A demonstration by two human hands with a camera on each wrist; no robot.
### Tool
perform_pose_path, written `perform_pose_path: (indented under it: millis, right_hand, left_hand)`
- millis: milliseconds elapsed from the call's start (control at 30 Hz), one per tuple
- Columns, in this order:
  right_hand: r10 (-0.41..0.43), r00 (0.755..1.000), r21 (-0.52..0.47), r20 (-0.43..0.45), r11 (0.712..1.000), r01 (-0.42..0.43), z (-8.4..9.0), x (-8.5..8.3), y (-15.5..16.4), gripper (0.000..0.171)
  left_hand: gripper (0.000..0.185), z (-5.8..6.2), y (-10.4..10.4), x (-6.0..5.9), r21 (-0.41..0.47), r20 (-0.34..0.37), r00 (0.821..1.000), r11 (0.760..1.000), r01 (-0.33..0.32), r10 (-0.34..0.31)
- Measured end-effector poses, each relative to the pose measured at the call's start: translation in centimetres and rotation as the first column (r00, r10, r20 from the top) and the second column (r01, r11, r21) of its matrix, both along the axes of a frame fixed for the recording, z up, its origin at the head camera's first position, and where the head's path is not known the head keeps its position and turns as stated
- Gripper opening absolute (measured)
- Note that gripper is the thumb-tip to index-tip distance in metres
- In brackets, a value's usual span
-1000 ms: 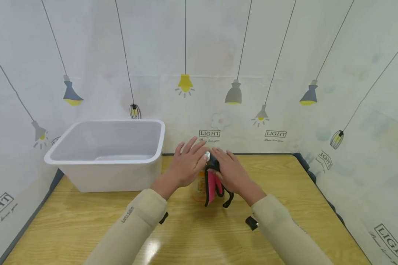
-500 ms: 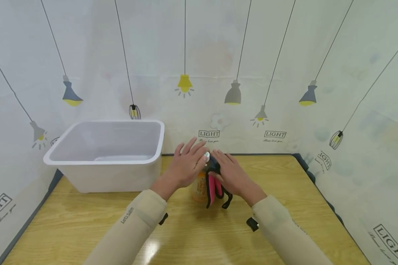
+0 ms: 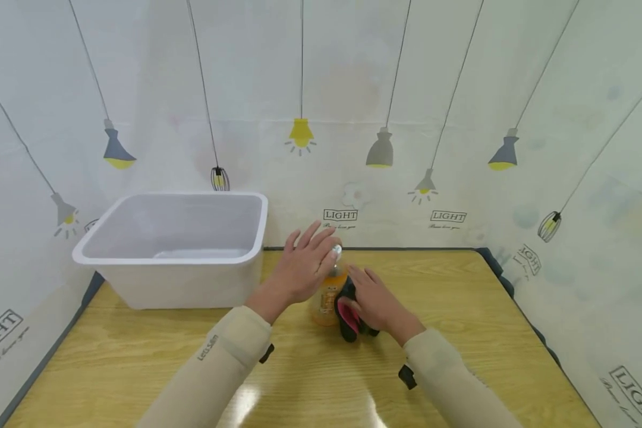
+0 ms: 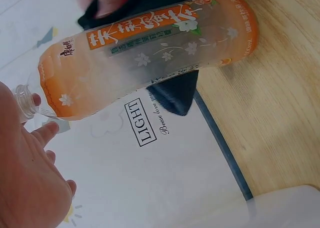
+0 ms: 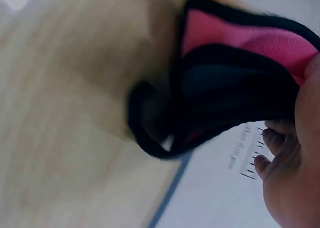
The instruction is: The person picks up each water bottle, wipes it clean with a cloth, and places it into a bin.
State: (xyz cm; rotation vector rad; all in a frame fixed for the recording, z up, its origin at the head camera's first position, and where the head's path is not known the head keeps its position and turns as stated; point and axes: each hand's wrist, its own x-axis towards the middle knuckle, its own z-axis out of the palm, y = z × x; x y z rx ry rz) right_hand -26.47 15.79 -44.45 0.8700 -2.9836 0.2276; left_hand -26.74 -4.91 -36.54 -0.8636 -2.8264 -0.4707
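Note:
A clear plastic bottle (image 3: pixel 326 300) with an orange label stands upright on the table. My left hand (image 3: pixel 302 270) grips it at the neck, covering the top; in the left wrist view the bottle neck (image 4: pixel 26 101) lies between thumb and fingers. My right hand (image 3: pixel 380 300) pinches a dark fabric piece (image 3: pixel 348 309) with a pink lining, the thumb on the pink side. This fabric lies against the bottle's right side, and part of it shows behind the bottle in the left wrist view. Its black binding and hanging loop (image 5: pixel 137 123) appear in the right wrist view.
A white plastic tub (image 3: pixel 187 285) stands at the back left of the wooden table (image 3: pixel 433 285). Behind the table hangs a pale backdrop (image 3: pixel 460 89) printed with lamps, which also closes off both sides.
My right hand has drawn the fabric down and nearer to me, away from the bottle's upper part, which now shows more. The left hand stays at the neck.

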Motion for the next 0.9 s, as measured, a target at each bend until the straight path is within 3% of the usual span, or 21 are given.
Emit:
perform_pose_path:
  millis: [233,367,633,900]
  right_hand:
    - [-0.037,0.996,0.128,0.076,0.991,0.027,-2.4,0.0,0.1,0.066]
    - [-0.052,0.994,0.152,0.092,0.988,0.038,-3.5,-0.1,0.2,0.068]
    - [-0.029,0.996,0.016,0.083,0.999,0.028,-3.2,-0.3,0.5,0.067]
    - [0.035,0.999,-0.179,-0.029,0.983,-0.040,-0.2,-0.6,0.7,0.055]
  left_hand:
    - [0.052,0.0,0.3,0.0,0.007,0.004,1.000,1.000,0.002,-0.002]
    - [0.052,0.0,0.4,0.0,0.007,-0.005,1.000,1.000,0.011,-0.010]
    - [0.051,0.2,0.4,-0.1,0.031,-0.005,1.000,0.999,0.008,-0.008]
    - [0.049,0.1,0.1,-0.1,0.033,-0.004,1.000,0.999,0.006,-0.006]
